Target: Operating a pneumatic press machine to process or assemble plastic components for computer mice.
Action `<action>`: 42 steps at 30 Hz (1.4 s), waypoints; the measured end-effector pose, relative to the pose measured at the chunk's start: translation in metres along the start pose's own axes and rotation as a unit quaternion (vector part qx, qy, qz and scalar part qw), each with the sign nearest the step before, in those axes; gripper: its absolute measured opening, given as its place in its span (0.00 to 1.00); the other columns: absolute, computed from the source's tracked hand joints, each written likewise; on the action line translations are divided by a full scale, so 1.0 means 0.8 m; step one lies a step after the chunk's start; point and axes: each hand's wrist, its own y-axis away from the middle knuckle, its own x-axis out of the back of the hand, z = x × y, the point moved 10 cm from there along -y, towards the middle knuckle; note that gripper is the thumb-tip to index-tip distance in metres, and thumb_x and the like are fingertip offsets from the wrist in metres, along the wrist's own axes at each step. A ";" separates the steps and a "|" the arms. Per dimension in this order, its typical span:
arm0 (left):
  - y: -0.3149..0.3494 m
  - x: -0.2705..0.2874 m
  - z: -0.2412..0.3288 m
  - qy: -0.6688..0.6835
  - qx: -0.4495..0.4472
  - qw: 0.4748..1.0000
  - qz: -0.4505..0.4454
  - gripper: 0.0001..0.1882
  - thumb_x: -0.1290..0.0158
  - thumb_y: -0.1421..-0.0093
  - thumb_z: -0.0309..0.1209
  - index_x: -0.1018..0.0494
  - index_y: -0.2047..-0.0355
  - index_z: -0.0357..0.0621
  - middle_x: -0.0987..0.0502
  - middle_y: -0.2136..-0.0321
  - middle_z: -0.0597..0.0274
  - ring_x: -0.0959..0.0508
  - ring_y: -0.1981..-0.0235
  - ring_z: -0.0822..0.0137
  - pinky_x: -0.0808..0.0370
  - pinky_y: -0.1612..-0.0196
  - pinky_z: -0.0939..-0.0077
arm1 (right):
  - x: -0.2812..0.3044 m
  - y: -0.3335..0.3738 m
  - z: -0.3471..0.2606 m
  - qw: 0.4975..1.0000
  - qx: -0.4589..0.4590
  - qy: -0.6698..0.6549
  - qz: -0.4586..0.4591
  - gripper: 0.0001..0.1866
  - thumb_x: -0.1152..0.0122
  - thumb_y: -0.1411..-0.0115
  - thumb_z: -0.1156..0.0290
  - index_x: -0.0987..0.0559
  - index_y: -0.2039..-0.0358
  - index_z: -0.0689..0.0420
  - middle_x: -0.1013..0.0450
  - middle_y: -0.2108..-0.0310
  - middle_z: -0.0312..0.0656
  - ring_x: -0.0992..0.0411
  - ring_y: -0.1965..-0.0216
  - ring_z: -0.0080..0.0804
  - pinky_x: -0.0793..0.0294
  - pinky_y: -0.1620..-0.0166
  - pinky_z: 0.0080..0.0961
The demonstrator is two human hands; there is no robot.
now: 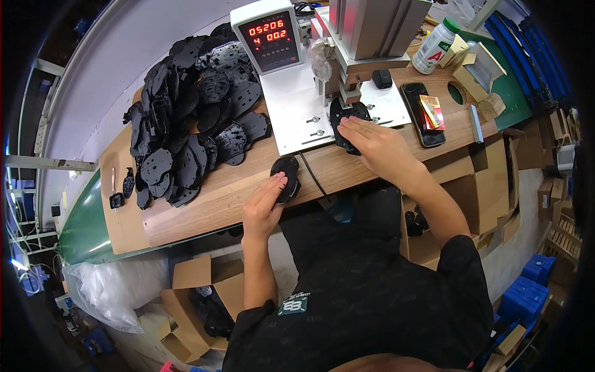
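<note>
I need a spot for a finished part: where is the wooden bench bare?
Bare wood lies along the near edge of the bench, between the pile of black parts and the left hand. The far right is crowded: phone, red packet, bottle. The right hand covers the press plate.

The scene was evenly and brightly lit from overhead, with soft, short shadows under the hands. The pale machine plate (297, 118) looked slightly washed out, and the red display (270, 37) glowed sharply. Fisheye distortion bent the tabletop (204, 198) edges, and the rim fell black.
</note>
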 end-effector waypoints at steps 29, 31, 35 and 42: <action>-0.066 -0.024 0.106 0.000 -0.297 0.955 -0.002 0.14 0.44 0.47 0.22 0.19 0.59 0.37 0.17 0.57 0.51 0.17 0.54 0.54 0.19 0.50 0.66 | 0.070 0.021 0.047 0.978 -0.112 -0.159 0.081 0.23 0.34 0.52 0.79 0.20 0.52 0.59 0.20 0.53 0.50 0.21 0.50 0.41 0.22 0.48 0.31; -0.083 -0.040 0.109 -0.021 -0.324 0.946 -0.017 0.14 0.45 0.46 0.22 0.19 0.58 0.37 0.18 0.56 0.51 0.18 0.53 0.54 0.19 0.50 0.66 | 0.094 0.058 0.057 0.963 -0.143 -0.192 0.125 0.23 0.35 0.52 0.81 0.19 0.52 0.59 0.20 0.55 0.49 0.20 0.53 0.40 0.22 0.50 0.30; -0.125 -0.077 0.117 -0.040 -0.363 0.930 -0.043 0.18 0.45 0.46 0.24 0.20 0.54 0.39 0.19 0.53 0.55 0.18 0.51 0.57 0.19 0.48 0.67 | 0.102 0.223 0.094 0.894 -0.320 -0.220 0.226 0.21 0.39 0.50 0.83 0.18 0.53 0.60 0.18 0.60 0.44 0.21 0.63 0.27 0.24 0.58 0.22; -0.146 -0.100 0.111 -0.077 -0.307 0.948 -0.030 0.17 0.46 0.46 0.23 0.20 0.54 0.43 0.18 0.54 0.59 0.19 0.50 0.60 0.20 0.49 0.69 | -0.010 0.489 0.119 0.763 -0.608 -0.161 0.148 0.17 0.39 0.47 0.78 0.18 0.55 0.62 0.19 0.66 0.47 0.22 0.66 0.28 0.25 0.58 0.25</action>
